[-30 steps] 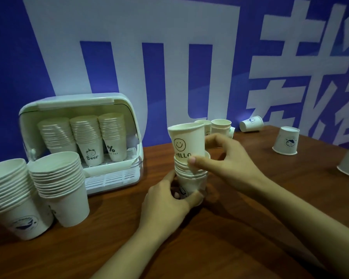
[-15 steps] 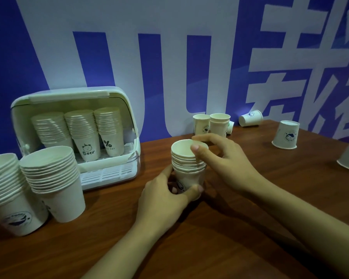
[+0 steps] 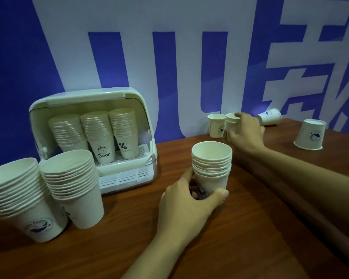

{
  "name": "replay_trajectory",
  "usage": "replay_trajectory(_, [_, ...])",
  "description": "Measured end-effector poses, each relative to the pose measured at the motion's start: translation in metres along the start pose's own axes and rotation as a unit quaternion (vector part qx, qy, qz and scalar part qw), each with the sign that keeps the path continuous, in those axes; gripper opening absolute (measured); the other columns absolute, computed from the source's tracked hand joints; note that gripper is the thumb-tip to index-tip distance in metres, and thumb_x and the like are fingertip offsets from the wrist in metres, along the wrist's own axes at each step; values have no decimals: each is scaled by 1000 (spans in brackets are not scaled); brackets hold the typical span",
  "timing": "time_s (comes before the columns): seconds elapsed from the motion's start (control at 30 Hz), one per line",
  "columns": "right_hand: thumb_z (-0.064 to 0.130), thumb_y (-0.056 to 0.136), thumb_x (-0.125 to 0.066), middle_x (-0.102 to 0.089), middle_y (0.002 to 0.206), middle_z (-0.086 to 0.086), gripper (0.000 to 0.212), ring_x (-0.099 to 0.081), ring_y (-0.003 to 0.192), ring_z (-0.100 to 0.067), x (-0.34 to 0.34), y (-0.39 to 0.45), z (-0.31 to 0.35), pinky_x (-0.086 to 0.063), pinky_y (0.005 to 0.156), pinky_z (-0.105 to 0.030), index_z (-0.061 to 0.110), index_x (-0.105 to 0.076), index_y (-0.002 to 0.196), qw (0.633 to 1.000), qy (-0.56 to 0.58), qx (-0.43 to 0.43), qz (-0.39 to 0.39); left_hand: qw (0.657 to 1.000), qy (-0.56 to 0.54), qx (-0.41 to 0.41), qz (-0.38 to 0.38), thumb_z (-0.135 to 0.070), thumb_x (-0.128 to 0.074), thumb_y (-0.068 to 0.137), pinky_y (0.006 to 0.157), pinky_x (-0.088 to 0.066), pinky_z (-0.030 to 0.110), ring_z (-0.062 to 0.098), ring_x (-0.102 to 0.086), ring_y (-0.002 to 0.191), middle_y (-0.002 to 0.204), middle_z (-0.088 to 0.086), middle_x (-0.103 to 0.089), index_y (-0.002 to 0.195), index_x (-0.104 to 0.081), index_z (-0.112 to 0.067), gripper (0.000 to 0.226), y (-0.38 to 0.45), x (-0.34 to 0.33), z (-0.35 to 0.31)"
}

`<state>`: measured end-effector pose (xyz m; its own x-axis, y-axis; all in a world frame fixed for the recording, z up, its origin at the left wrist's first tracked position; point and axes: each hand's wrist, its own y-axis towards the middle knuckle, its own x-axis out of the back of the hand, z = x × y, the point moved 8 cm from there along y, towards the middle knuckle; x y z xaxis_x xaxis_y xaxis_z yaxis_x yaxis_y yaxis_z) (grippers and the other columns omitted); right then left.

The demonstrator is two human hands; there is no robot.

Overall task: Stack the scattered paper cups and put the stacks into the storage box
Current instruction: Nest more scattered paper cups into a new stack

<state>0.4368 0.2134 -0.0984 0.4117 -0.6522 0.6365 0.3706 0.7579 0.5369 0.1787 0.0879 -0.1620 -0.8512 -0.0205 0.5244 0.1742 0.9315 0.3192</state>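
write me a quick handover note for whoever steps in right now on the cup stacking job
Left hand grips the base of a short stack standing mid-table.
Right hand is at the back, fingers round the small stack of loose cups beside a single upright cup.
Done: three stacks sit in the open storage box; two tall stacks wait on the table beside it.
Left: add the back cups, the one lying on its side and the upside-down one, then box all stacks.
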Motion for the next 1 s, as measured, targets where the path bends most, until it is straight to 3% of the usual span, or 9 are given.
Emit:
replay_trajectory(0.07, [25,91,-67,-32,161,-7,70,-25,148,-33,-12,26,-10,-25,115,-55,17,-34,152,996,-87,-11,23,1000,-1,8,1,-84,-71,61,90,-60,35,-4,-67,96,107,-31,-72,129,-61,-52,76,1,0,3])
replay_trajectory(0.17, [25,95,-64,-13,168,-3,65,-7,155,-34,-38,41,-22,-20,117,-59,21,-31,152,986,-150,-29,66,1000,1,12,2,-86,-69,59,94,-58,37,-2,-67,98,107,-32,-72,127,-62,-53,75,3,-1,4])
replay_trajectory(0.33, [25,98,-61,-44,148,-9,28,-42,133,-34,-35,23,-6,-40,102,-54,10,-63,121,994,-102,44,-4,1000,10,17,-3,-88,-67,58,95,-57,38,2,-67,100,106,-29,-73,128,-59,-54,78,4,0,4])
replay_trajectory(0.43, [23,100,-59,-53,137,-16,28,-54,118,-35,0,8,20,-48,96,-47,3,-64,119,994,9,87,-61,1000,15,14,-7,-85,-67,60,97,-56,40,3,-68,100,104,-25,-75,127,-60,-52,76,2,3,1])
replay_trajectory(0.57, [22,94,-70,-57,126,-10,29,-56,108,-19,69,-23,82,-54,84,-33,7,-60,117,966,132,204,-91,1000,13,15,0,-83,-69,62,97,-55,43,9,-68,98,98,-19,-75,125,-63,-50,72,1,4,-2])
replay_trajectory(0.67, [36,93,-69,-61,120,-3,36,-61,106,-16,113,-55,115,-56,81,-26,13,-58,117,943,201,253,-75,1000,9,19,5,-84,-66,58,95,-56,44,10,-69,95,92,-18,-73,123,-63,-49,73,1,3,-4])
replay_trajectory(0.77, [48,91,-62,-63,111,0,36,-65,104,-17,133,-76,132,-59,79,-33,18,-59,110,937,229,265,-16,1000,-1,19,10,-85,-66,57,93,-57,42,7,-69,93,96,-22,-75,121,-63,-50,73,-1,3,-5])
replay_trajectory(0.9, [50,87,-62,-63,111,8,37,-64,100,-14,118,-102,137,-58,76,-38,19,-65,107,936,171,297,74,1000,-12,13,10,-80,-69,61,93,-56,42,3,-69,90,96,-26,-74,117,-65,-50,64,-3,4,-7])
replay_trajectory(1.0, [48,85,-64,-63,114,6,44,-62,102,-14,94,-125,128,-54,78,-35,18,-62,116,928,158,318,114,1000,-9,9,10,-77,-72,65,91,-57,44,3,-70,88,94,-23,-75,119,-63,-50,61,-2,3,-6])
